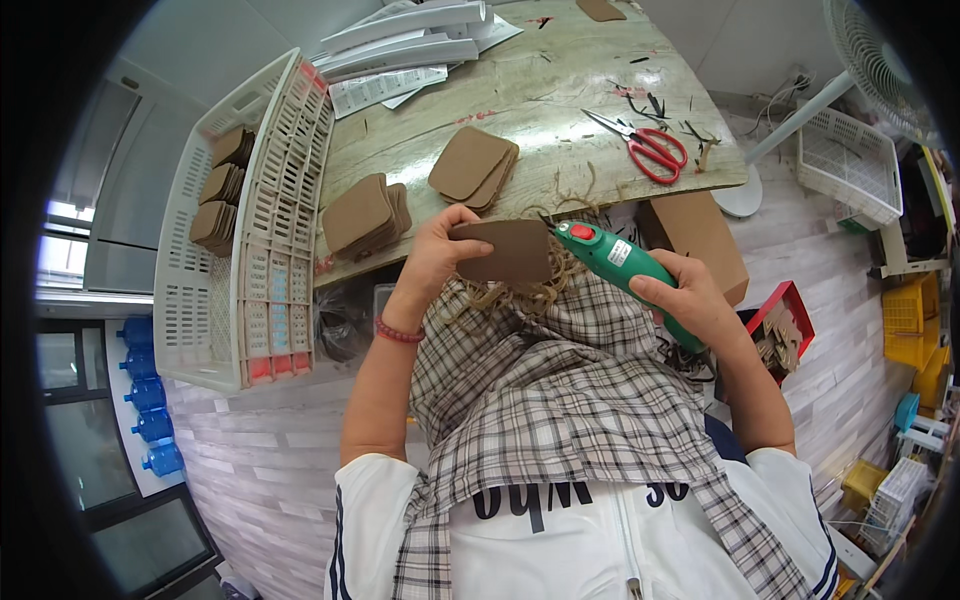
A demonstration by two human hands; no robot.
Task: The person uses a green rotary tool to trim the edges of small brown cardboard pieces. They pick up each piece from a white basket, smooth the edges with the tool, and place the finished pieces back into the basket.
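My left hand (445, 250) pinches a brown, leather-like piece (515, 255) with rounded corners, its thumb lying across the near face. In my right hand (690, 295) is a green handheld electric trimmer (610, 258) with a red switch. Its narrow tip meets or nearly meets the upper right corner of the piece; I cannot tell whether they touch. Thin tan strips (545, 290) lie in a tangle on my checked apron (560, 400), below the piece. Two stacks of similar brown pieces, a left stack (360, 215) and a right stack (470, 165), rest on the table near its front edge.
Red-handled scissors (655, 155) lie on the table (560, 90) among dark scraps. White papers (400, 55) sit at the back left. A white plastic crate (285, 220) at the left holds stacked brown pieces. A red box (785, 325) stands right of my arm, a fan (880, 65) behind.
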